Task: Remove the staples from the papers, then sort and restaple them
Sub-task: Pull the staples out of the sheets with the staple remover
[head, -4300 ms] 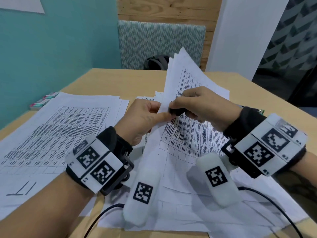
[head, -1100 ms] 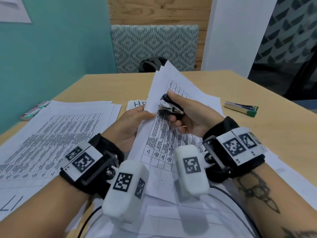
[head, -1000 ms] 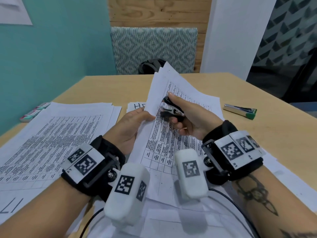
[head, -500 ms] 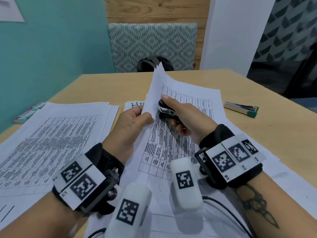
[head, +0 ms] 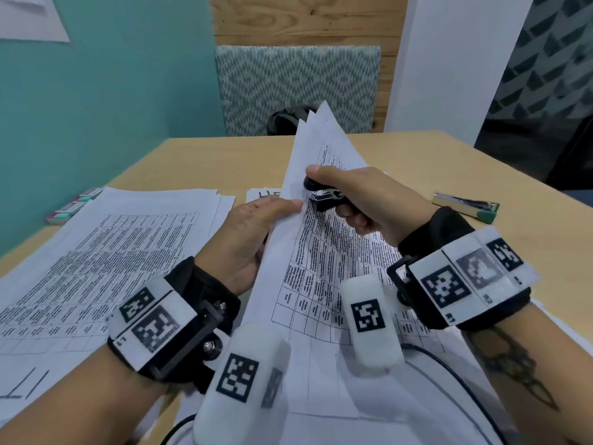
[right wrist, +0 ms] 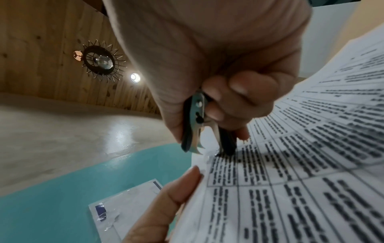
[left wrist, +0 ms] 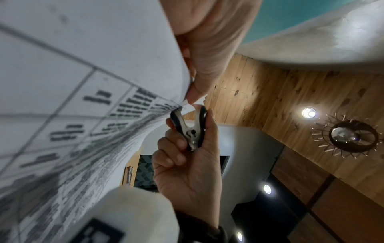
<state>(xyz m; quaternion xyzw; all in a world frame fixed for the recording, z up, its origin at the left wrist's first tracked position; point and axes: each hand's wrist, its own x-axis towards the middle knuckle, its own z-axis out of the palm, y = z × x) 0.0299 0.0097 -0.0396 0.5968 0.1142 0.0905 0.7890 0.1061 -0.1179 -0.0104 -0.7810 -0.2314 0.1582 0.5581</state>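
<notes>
A stapled bundle of printed table sheets (head: 324, 252) stands tilted up from the desk in the middle. My left hand (head: 253, 229) pinches its left edge near the corner, thumb on the front (right wrist: 180, 184). My right hand (head: 362, 197) grips a black and metal staple remover (head: 324, 195). Its jaws are spread and rest on the paper's corner (right wrist: 209, 148), right beside my left thumb tip (left wrist: 195, 93). The remover (left wrist: 191, 128) shows edge-on in the left wrist view. I cannot make out the staple itself.
A second stack of printed sheets (head: 96, 261) lies flat at the left. More loose sheets (head: 369, 396) lie under my wrists. A silver and green stapler (head: 465, 205) sits at the right of the wooden desk (head: 224, 162). Small staple boxes (head: 73, 207) lie by the teal wall.
Over the last second the bundle has been tipped more upright and the remover has shifted slightly up the corner. Both hands keep the same hold.
</notes>
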